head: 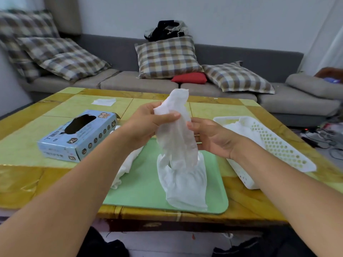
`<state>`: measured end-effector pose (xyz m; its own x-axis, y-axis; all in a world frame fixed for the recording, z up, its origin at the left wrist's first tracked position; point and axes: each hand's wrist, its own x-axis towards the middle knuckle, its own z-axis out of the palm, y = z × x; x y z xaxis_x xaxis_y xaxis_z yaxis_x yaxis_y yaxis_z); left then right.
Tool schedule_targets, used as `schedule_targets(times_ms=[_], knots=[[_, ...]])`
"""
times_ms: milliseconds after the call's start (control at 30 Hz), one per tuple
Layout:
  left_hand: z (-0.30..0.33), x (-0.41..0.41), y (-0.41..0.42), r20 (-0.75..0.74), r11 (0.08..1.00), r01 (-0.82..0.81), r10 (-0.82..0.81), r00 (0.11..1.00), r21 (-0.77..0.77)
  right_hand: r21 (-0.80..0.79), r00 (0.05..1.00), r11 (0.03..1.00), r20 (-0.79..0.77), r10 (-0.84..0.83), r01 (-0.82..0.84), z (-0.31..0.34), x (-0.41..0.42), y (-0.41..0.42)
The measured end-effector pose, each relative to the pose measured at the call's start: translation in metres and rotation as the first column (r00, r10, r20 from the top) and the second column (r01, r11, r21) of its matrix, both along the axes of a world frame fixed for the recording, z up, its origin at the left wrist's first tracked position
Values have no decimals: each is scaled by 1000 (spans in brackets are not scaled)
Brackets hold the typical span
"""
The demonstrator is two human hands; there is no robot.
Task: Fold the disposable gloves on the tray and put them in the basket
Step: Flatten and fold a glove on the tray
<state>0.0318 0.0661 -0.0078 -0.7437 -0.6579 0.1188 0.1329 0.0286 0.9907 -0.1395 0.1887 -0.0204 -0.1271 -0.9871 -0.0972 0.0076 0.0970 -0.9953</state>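
White disposable glove (176,134), pinched high by left hand (148,125) above green tray (144,190) at table's near edge; right hand (213,136) loosely open, fingertips at glove's side; second glove (183,184) lying on tray; white basket (274,145) along right edge, gloves inside.

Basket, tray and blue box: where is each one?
basket (278,145), head view, on its holed side wall.
tray (141,182), head view, on bare green surface.
blue box (55,145), head view, on its front side.
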Motion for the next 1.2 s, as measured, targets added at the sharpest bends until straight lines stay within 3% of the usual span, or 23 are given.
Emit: schedule_targets(times_ms=[67,167,267,467,633,700,767,833,933,1033,1133,1200], knots=[[-1,-3,8,39,995,43,-40,998,-88,-73,998,995,25,-59,61,2,2,2],[-2,-6,10,41,994,55,-51,998,-92,-133,982,974,57,-180,186,10,4,7],[1,-3,8,56,995,97,-96,994,-3,-73,984,981,28,-176,178,14,4,15],[-11,-3,1,325,971,149,-205,923,189,69,987,986,34,-154,152,-4,-2,13],[-34,-22,-7,488,997,8,-41,872,71,220,974,949,-57,-218,225,-24,-13,2],[-35,-31,-7,379,996,-78,87,921,-40,114,944,938,-100,-316,326,-19,-13,-1],[-19,-36,-3,133,967,-196,218,967,-161,-190,886,893,-154,-438,408,0,-14,-1],[5,-36,3,-103,932,-246,226,969,-267,-497,842,800,-224,-491,335,24,-15,4],[17,-30,6,-217,873,-248,168,962,-420,-638,785,744,-350,-512,200,31,-15,15],[-15,-22,1,-2,851,-129,149,989,-509,-515,702,842,-542,-463,158,-1,-17,13],[-51,-12,-3,291,820,116,64,955,-561,-176,698,982,-695,-172,67,-36,-21,13],[-63,-7,-5,441,785,286,-19,897,-549,56,663,998,-746,58,-25,-49,-22,18]])
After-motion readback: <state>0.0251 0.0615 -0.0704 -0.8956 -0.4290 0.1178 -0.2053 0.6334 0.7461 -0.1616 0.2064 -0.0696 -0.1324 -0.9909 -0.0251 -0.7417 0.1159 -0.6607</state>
